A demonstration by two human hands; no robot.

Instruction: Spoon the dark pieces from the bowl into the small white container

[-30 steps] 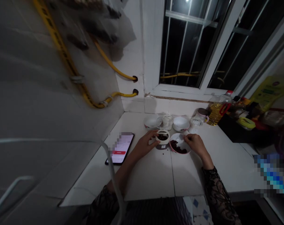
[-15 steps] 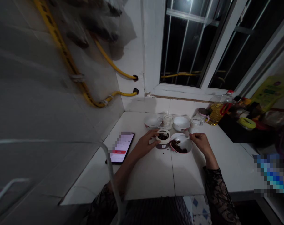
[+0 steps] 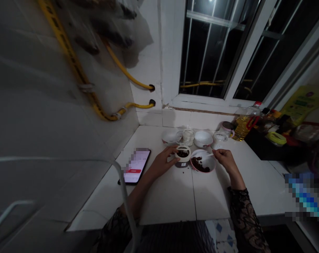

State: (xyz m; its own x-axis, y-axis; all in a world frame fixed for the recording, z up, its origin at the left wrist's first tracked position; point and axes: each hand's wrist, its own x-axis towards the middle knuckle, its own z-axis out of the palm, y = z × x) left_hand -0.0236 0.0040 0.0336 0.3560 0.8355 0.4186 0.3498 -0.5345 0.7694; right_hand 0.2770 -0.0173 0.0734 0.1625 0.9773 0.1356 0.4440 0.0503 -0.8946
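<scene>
My left hand [image 3: 165,161] grips the side of a small jar [image 3: 183,161] with a pale rim and dark crumbly contents. Just right of the jar sits a white bowl [image 3: 211,165] with a reddish rim, holding dark brown bits [image 3: 200,166]. Pinched in my right hand [image 3: 225,160] is a white spoon [image 3: 207,155], its lower end over the bits inside the bowl. A few dark crumbs lie on the counter below the jar.
Behind stand two bowls [image 3: 203,138], lidded jars [image 3: 187,137], a cup [image 3: 227,129] and an oil bottle [image 3: 242,128]. A black box [image 3: 259,146] of bottles is at right. A lit phone [image 3: 136,167] lies left on the tiled counter [image 3: 167,203].
</scene>
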